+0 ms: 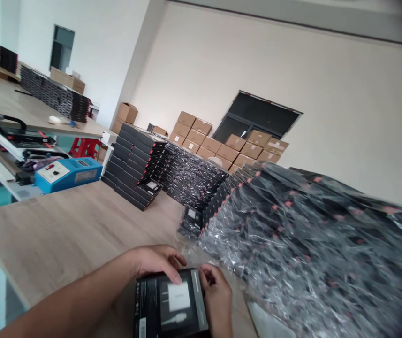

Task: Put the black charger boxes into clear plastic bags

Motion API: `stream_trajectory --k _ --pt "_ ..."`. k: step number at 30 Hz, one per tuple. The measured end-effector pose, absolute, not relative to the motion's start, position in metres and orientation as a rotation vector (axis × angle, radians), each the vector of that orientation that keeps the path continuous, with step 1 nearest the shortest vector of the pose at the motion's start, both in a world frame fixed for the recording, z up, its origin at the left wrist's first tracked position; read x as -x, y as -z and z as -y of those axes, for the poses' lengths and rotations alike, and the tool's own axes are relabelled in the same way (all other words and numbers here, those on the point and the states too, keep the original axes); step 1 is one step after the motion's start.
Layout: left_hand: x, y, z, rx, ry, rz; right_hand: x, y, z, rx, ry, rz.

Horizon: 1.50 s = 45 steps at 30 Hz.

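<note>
Gripping the box [178, 305] from two sides, the left hand [153, 263] lays its thumb on the printed face near the far edge, and the right hand [218, 293] curls bent fingers at the right side; the fingertips underneath are hidden. The box lies low at the near edge of view, over the table [63, 230]; whether it rests there cannot be told. Should either grasp slacken, the box could tilt or slip. Just beyond the fingers, loose film [195, 251] could snag on a corner and crease. To the right, the wrapped pile [292, 244] stands close to the right hand; a knock could set its slick packets sliding. Farther off, the stack [130, 164] has lower boxes jutting out, so a bump there could unsettle it.
</note>
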<state>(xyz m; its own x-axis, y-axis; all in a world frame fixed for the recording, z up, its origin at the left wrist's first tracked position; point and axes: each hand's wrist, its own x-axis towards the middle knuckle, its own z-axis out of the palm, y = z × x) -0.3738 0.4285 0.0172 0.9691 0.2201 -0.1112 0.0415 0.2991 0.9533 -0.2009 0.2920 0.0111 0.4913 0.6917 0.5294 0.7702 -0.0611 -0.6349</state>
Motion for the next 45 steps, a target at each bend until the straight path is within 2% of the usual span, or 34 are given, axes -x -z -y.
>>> stream_trajectory --k 4,14,24,35,40,45 --pt "0.368 -0.012 -0.43 -1.396 -0.229 -0.307 0.207 -0.015 -0.289 1.773 -0.037 1.211" --pt "0.36 0.008 -0.429 -1.469 -0.406 -0.392 0.212 -0.019 -0.285 1.744 0.128 1.123" --pt "0.354 0.01 -0.429 -1.45 -0.575 -0.213 0.218 -0.017 -0.285 1.701 0.125 1.261" --pt "0.363 -0.004 -0.431 -1.212 -0.518 -0.374 0.197 -0.01 -0.286 1.793 0.539 1.266" --pt "0.358 0.0 -0.429 -1.129 -0.538 -0.427 0.195 -0.014 -0.283 1.985 0.331 1.078" --pt "0.352 0.005 -0.43 -1.085 -0.563 -0.437 0.201 -0.021 -0.283 1.912 0.075 1.029"
